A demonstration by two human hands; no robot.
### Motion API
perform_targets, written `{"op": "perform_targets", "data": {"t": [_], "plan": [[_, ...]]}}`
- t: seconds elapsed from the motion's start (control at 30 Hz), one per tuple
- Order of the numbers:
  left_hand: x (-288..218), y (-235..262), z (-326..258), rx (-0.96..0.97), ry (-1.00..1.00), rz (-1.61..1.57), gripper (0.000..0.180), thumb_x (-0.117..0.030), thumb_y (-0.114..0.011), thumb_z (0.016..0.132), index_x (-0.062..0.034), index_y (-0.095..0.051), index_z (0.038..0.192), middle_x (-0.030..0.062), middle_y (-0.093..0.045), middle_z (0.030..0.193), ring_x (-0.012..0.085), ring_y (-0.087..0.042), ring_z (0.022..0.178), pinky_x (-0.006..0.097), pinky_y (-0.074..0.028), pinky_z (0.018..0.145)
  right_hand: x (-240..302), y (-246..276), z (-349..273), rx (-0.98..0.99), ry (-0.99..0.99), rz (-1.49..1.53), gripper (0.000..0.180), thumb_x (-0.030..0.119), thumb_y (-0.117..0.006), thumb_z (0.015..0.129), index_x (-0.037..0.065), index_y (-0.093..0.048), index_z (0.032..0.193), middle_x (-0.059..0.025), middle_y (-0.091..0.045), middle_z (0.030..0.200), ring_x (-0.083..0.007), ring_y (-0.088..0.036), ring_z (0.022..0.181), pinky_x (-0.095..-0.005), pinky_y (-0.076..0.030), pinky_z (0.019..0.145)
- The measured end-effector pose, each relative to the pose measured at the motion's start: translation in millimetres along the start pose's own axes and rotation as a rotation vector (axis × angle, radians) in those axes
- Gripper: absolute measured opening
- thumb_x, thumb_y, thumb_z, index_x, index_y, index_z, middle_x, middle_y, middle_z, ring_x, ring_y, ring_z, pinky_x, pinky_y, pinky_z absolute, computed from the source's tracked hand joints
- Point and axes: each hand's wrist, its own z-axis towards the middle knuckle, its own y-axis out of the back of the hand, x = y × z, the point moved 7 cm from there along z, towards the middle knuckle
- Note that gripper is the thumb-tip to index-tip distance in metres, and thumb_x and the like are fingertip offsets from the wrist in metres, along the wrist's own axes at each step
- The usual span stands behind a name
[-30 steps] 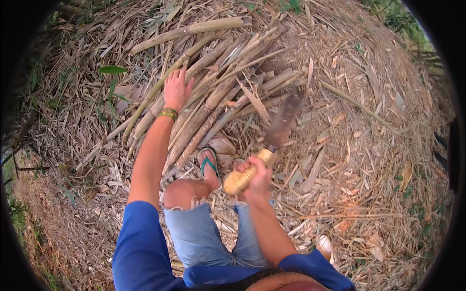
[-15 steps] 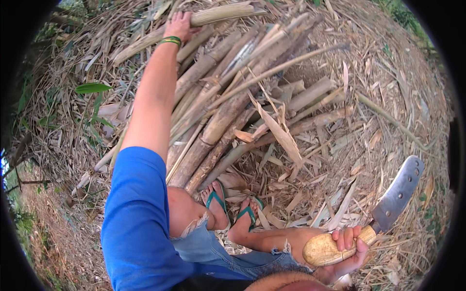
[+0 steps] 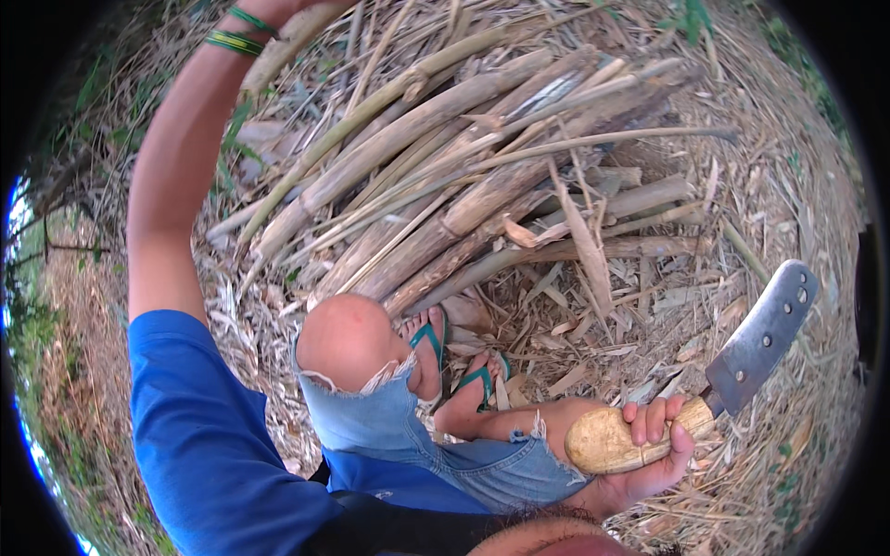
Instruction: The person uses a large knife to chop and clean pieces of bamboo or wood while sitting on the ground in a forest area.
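Observation:
In my right hand is a machete, its thick pale wooden handle wrapped by my fingers. The broad, curved metal blade has several holes and points up and to the right. My left arm stretches to the upper left, and my left hand is partly cut off by the top edge of the view. It grips a thick, dry bamboo pole, raised off the pile; its fingers are mostly out of sight. Below that arm lies a pile of cut bamboo poles, stacked side by side and running up to the right.
Dry leaves and bamboo husks cover the ground around the pile. My sandalled feet are at the near end of the poles, close to my bent knee. Green plants grow at the far edge, with brush at left.
My left hand has moved up and left, lifting the bamboo pole away from the pile. The view has shifted, and the machete stays in my right hand in nearly the same place.

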Motion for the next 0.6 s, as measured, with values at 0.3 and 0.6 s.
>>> {"op": "perform_targets", "data": {"t": [0.3,0.6], "plan": [[-63.0,-53.5,-62.8,0.351,0.225,-0.062,0.057,-0.051,-0.063,0.086,0.0031,-0.058,0.102,0.0207,-0.067,0.089,0.0377,-0.067,0.080,0.046,-0.056,0.072,-15.8,-25.1,10.2,0.075,-0.048,-0.068,0.015,0.015,-0.052,0.087,0.005,-0.047,0.096,-0.0008,-0.041,0.066,-0.0113,-0.041,0.055,-0.0338,-0.042,0.071],[-85.2,-159.6,-121.7,0.220,0.547,-0.392,0.071,-0.061,-0.057,0.087,0.0042,-0.056,0.116,0.0278,-0.063,0.108,0.0384,-0.064,0.105,0.046,-0.053,0.088,-22.3,-51.9,0.5,0.183,-0.103,-0.051,0.013,0.014,-0.050,0.088,0.004,-0.048,0.096,0.0005,-0.039,0.067,-0.0091,-0.039,0.056,-0.0306,-0.041,0.069]]}}
